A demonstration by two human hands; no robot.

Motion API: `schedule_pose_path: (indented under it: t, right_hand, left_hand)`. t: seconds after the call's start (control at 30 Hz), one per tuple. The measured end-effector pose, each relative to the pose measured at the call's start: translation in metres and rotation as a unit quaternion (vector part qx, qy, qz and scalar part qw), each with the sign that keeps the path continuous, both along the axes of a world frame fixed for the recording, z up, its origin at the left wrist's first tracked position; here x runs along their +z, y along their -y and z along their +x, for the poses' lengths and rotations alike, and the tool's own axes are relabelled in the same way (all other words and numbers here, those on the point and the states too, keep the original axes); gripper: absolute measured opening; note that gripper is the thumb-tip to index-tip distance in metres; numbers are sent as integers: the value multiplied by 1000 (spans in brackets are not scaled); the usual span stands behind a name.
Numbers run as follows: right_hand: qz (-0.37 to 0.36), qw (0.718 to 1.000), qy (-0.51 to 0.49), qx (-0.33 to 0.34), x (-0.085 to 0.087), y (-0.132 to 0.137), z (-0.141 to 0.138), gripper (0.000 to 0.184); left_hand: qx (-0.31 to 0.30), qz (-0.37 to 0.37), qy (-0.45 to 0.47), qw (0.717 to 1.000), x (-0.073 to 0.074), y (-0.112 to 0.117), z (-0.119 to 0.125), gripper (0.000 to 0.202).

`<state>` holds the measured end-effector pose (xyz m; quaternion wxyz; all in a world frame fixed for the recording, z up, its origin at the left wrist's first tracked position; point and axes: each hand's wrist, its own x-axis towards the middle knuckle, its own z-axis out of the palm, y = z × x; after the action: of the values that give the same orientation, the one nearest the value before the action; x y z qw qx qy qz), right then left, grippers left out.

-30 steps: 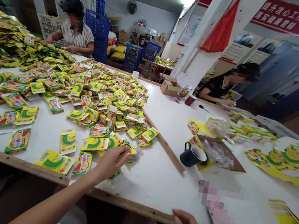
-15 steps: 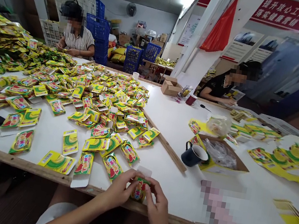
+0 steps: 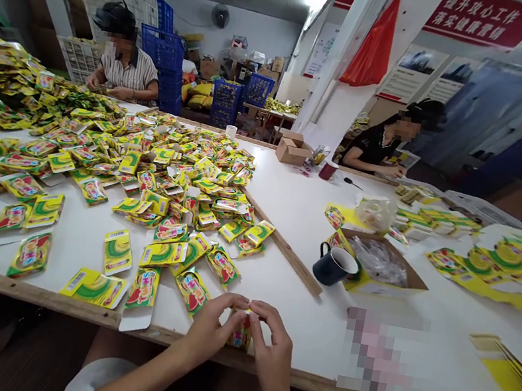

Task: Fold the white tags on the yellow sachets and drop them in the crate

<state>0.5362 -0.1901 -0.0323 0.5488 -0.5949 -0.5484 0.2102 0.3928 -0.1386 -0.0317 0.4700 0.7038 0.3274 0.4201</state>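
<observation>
Both my hands meet at the table's front edge around one small yellow-green printed carton (image 3: 240, 337). My left hand (image 3: 212, 325) grips its left side, with fingertips and thumb at the top end. On the other side my right hand (image 3: 270, 335) pinches the same top end, its fingertips touching those of the left. The fingers hide most of the carton's top; its lower face shows red fruit and bright lettering. Just left of my hands lie similar cartons, one (image 3: 141, 292) with a white flap sticking out towards me and another (image 3: 192, 290) lying tilted.
A large heap of cartons (image 3: 147, 155) covers the table's left and middle. A wooden strip (image 3: 283, 243) lies to its right. Beyond it are a dark mug (image 3: 333, 265), an open box of plastic bags (image 3: 399, 274) and flat yellow card sheets (image 3: 512, 375). Two people sit across the table.
The white flap that stood up at the carton's top no longer shows. My fingertips have come together over that end. The whole view has shifted slightly.
</observation>
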Motion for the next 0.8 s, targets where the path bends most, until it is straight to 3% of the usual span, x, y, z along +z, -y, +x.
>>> schedule_pose_path:
  t: [0.37, 0.6, 0.7, 0.8]
  right_hand:
    - [-35, 999, -15, -21, 10, -9, 3, 20]
    - [-25, 998, -64, 7, -10, -2, -4, 21]
    - [-3, 998, -38, -56, -2, 19, 8, 22]
    - [-19, 989, 43, -141, 17, 67, 50, 23]
  left_hand:
    - [32, -50, 5, 998, 8, -6, 10, 14]
    - [-46, 26, 11, 999, 0, -5, -8, 20]
    - [-74, 74, -53, 993, 6, -13, -16, 29]
    - [-50, 160, -165, 972, 13, -38, -21, 42]
